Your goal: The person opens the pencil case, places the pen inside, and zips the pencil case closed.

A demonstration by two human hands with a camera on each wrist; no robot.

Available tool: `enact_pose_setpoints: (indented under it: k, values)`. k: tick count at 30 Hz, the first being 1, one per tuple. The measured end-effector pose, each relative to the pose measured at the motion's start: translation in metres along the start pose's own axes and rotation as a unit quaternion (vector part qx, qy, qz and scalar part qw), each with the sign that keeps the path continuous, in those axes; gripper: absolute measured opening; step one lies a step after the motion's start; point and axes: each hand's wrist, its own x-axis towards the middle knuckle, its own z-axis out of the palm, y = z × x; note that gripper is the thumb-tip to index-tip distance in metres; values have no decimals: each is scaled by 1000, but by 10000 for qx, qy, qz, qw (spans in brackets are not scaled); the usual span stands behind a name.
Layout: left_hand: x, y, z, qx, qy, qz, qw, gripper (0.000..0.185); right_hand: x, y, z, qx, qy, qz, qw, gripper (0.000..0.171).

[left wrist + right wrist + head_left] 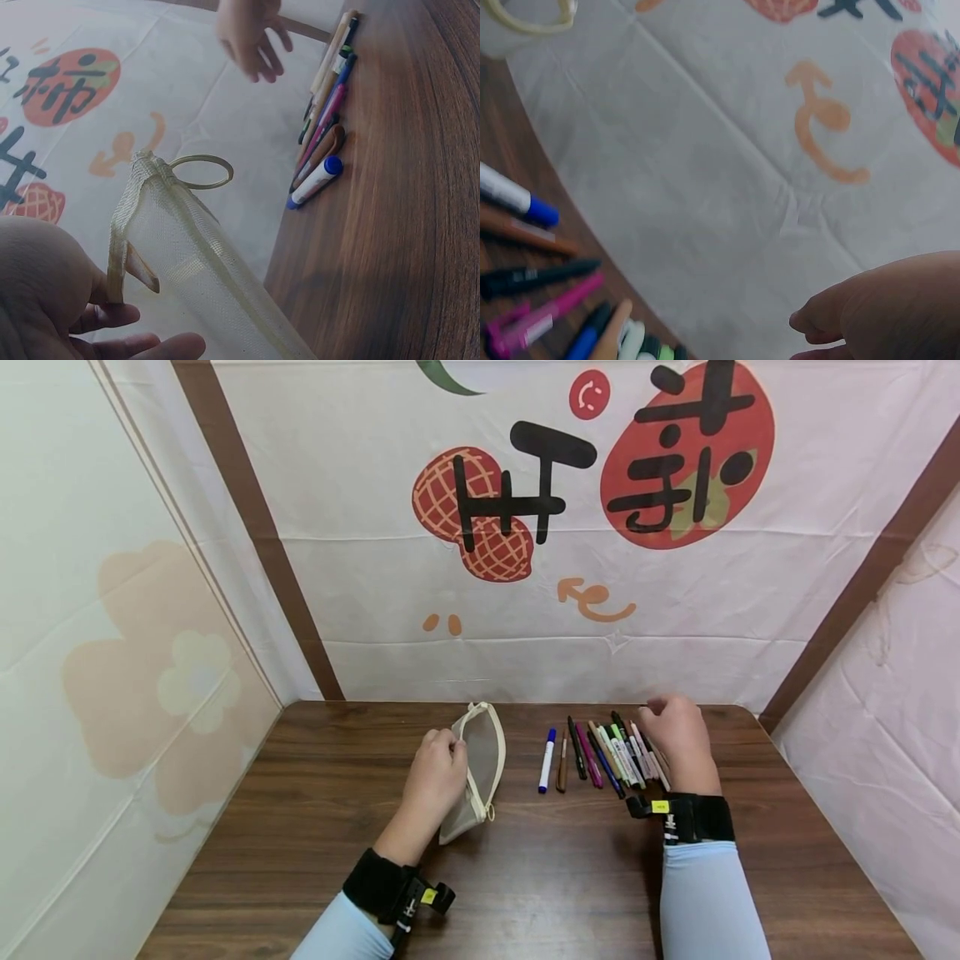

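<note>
1. Head view: the left grip (pixel 438 770) pinches the rim of a pale mesh pouch (pixel 487 752), held tilted near the middle of the far edge of the counter (pixel 555 877). One-sided support could let the soft mouth sag shut, so anything aimed at it might catch on the rim.

2. The right grip (pixel 678 735) is released, fingers loose and empty above the right end of the row of pens (pixel 611 758), towards the far right corner. The pens lie so close together that a pinch there could take two, or nudge neighbours askew.

3. Several pens reach near the far edge, just short of the hanging backdrop (pixel 480 660). A push away from the person could send one over; whether a gap lies behind, I cannot tell.

4. The white marker (pixel 547 764) and brown pen (pixel 562 764) lie at the row's left end, nearest the pouch. If the pouch swung right, it might set them rolling.

5. A loop (pixel 231 174) sticks out from the end of the pouch's mouth; a pen tip passing there could snag in it.
</note>
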Motion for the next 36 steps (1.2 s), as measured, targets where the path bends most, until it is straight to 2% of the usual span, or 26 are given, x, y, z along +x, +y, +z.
enact_pose_setpoints:
  k: [11, 16, 19, 28, 36]
  values:
    - [2, 0, -2, 29, -22, -47, 10000, 26, 13, 29, 2, -172, -184, 765, 9968, 55]
    - [2, -1, -2, 28, -29, -38, 10000, 27, 13, 40, 3, -392, -473, 1517, 9865, 59]
    - [2, -1, -2, 26, -22, -34, 10000, 27, 13, 49, 6, -435, -583, 1809, 9808, 59]
    - [2, -1, -3, -18, -11, -19, 10000, 28, 8, 66, 12, -314, -360, 1733, 9837, 54]
    - [0, -1, -4, 20, -15, -33, 10000, 27, 7, 72, 11, -269, -362, 1721, 9840, 49]
